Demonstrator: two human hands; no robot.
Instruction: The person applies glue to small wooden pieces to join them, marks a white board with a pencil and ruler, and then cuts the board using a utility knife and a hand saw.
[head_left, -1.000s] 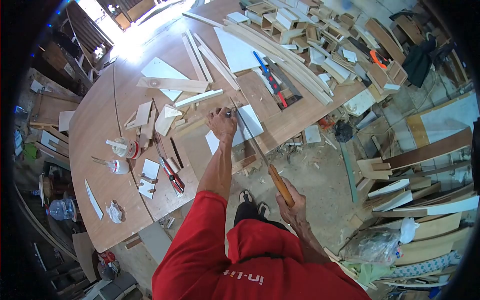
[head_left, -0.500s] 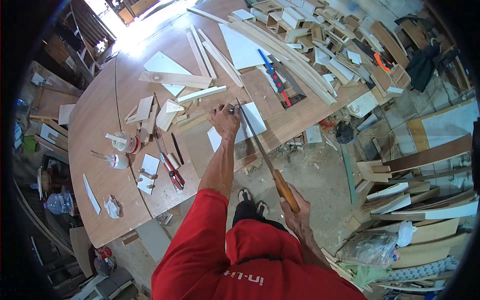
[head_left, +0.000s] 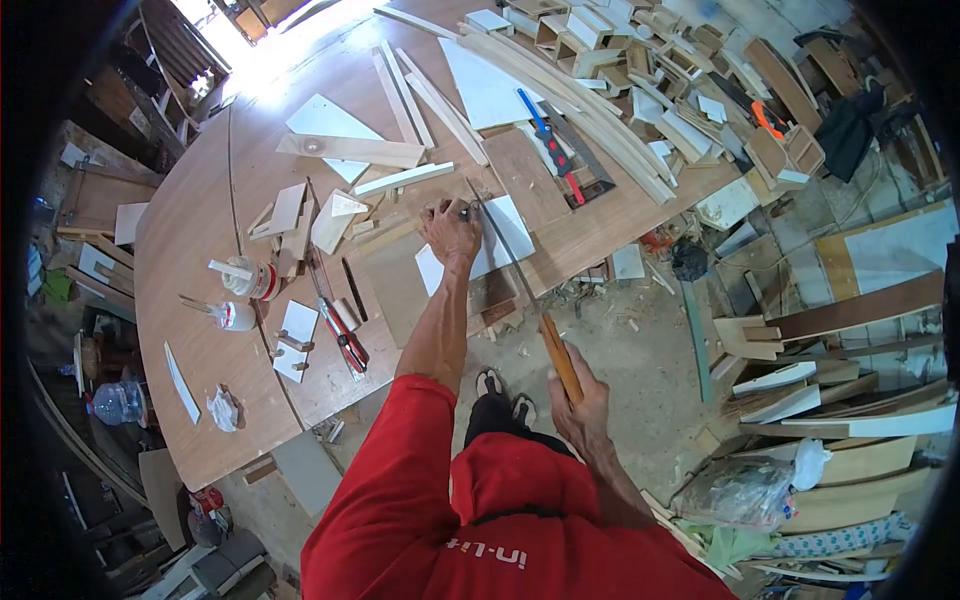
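Note:
My right hand [head_left: 583, 405] is wrapped round the wooden handle of a handsaw [head_left: 559, 358]. Its long thin blade slants away from me over the table edge and crosses a white board [head_left: 505, 236]. Just left of the blade, my left hand [head_left: 452, 236] presses down over that board with curled fingers. Something small and dark shows at its fingertips, but what they grip is mostly hidden. A flat brown panel [head_left: 385, 285] lies under and beside the white board.
On the table [head_left: 190, 300] lie a red utility knife [head_left: 345, 340], a white glue jar [head_left: 245, 278], a blue-and-red tool [head_left: 548, 140] and long wood strips [head_left: 590, 100]. Small wooden boxes [head_left: 640, 70] are heaped at the back right. Boards [head_left: 850, 425] are stacked on my right.
The handsaw and my right hand have moved forward and slightly left, the blade tip reaching farther past the white board. My left hand stays nearly in place.

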